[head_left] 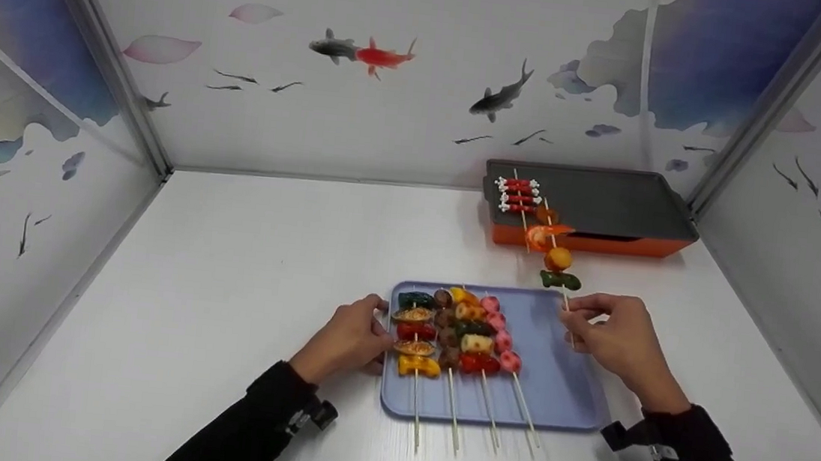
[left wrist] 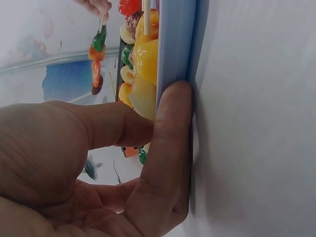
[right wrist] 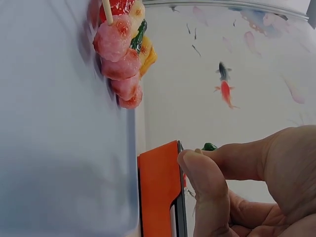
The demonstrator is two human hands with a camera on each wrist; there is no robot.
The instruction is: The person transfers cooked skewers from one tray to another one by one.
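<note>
My right hand [head_left: 619, 337] pinches the stick of a skewer [head_left: 558, 258] between thumb and fingers, above the tray's right back corner. The skewer carries a green pepper piece, a round yellow-orange piece, a shrimp and a brown piece, and its far end overlaps the grill's front edge in the head view. At the left, my left hand [head_left: 348, 334] grips the rim of a blue-purple tray [head_left: 568, 389], thumb and finger at its edge in the left wrist view. Several skewers lie side by side on the tray's left part, including one with pink balls [head_left: 504, 340].
A black-topped orange grill [head_left: 594, 203] stands at the back right. One skewer with red and white pieces [head_left: 519, 196] lies on its left side. White panels printed with fish and petals enclose the white table [head_left: 241, 267] at the back and sides.
</note>
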